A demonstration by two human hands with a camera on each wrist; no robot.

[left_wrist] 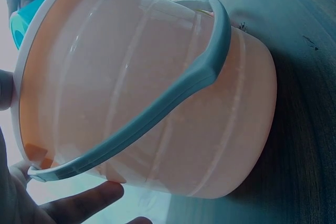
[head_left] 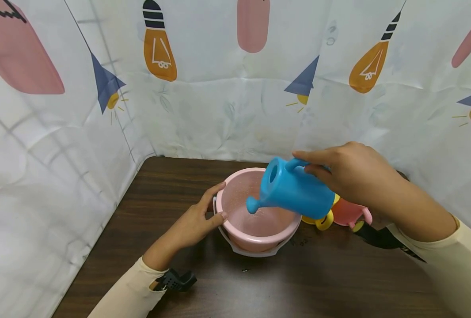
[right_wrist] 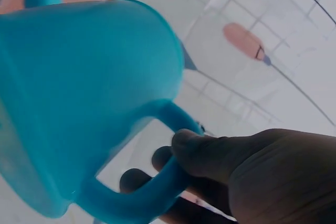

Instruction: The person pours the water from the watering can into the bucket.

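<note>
A pink bucket (head_left: 255, 238) with a pale carrying handle (left_wrist: 173, 100) stands upright on the table. My left hand (head_left: 195, 223) holds it at the left side, thumb on the rim and other fingers along the outside. My right hand (head_left: 348, 170) grips the loop handle (right_wrist: 176, 174) of a blue toy watering can (head_left: 299, 190), thumb on one side and fingers curled round the other. The can is tilted, its round spout tip (head_left: 253, 205) above the bucket's opening. Whether water leaves the spout cannot be made out.
Behind the can, partly hidden, are a yellow item (head_left: 324, 221) with a loop and a pink item (head_left: 348, 213) with a handle. Small drops (head_left: 304, 242) lie right of the bucket. A patterned sheet (head_left: 219, 115) hangs along the back and left of the dark table (head_left: 172, 190).
</note>
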